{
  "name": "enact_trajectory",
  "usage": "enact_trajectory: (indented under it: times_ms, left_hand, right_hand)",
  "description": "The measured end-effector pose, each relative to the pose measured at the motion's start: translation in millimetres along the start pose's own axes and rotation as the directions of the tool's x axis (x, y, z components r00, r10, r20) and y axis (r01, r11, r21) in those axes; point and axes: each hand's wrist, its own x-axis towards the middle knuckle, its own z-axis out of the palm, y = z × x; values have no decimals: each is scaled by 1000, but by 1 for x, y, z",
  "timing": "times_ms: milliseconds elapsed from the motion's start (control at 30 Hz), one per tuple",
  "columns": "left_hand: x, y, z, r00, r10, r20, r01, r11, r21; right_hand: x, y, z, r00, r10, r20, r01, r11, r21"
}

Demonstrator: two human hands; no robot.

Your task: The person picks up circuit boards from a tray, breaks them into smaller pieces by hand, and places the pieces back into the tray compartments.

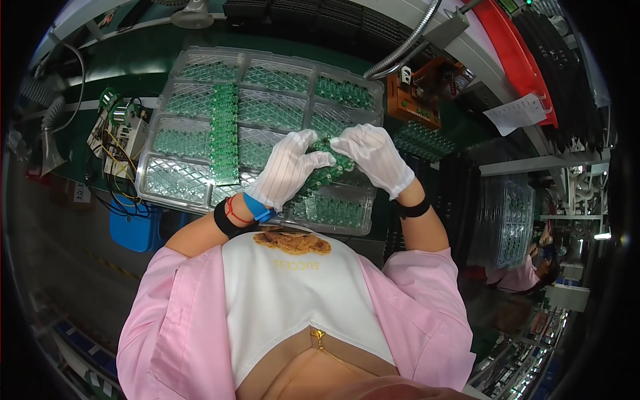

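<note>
My left hand [287, 168], in a white striped glove, is closed on one side of a narrow green circuit board strip [321, 177]. From the other side my right hand [375, 159], gloved alike, pinches the strip's upper end with thumb and fingers. The fingers partly cover the strip, so its full outline is hidden. Below both hands lies a clear plastic tray [142, 167], divided into compartments full of small green boards. Across its left half, lengthwise, rests a long green circuit board panel [225, 137].
Right of the tray are stacked green boards [423, 141] and an orange box [408, 103] with buttons. A flexible metal arm [408, 45] reaches over the bench's back. A wired device [120, 137] stands left, above a blue stool-like object [133, 227]. A co-worker [523, 273] sits far right by stacked trays [510, 223].
</note>
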Motion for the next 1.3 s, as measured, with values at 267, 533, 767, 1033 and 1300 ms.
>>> enact_trajectory:
  times_ms: [267, 533, 767, 1033, 1300]
  left_hand:
    - [7, 17, -13, 995, 94, -39, -83, 971, 226]
    - [27, 20, -51, 986, -57, 159, 78, 989, -128]
    - [23, -3, -78, 615, -782, 103, 502, 287, -816]
    - [-16, 13, -181, 723, -611, -322, 641, 767, -18]
    - [-21, 15, -194, 671, -655, -348, 615, 753, -233]
  right_hand:
    - [3, -18, -18, 997, -30, 75, 34, 999, -42]
    - [-21, 47, -6, 430, 835, 342, -583, -32, 812]
    - [-55, 181, 58, 124, 992, -20, -990, 125, 66]
    - [-64, 184, 73, 164, 983, -79, -986, 164, 0]
    - [-41, 123, 39, 172, 983, -67, -985, 171, -21]
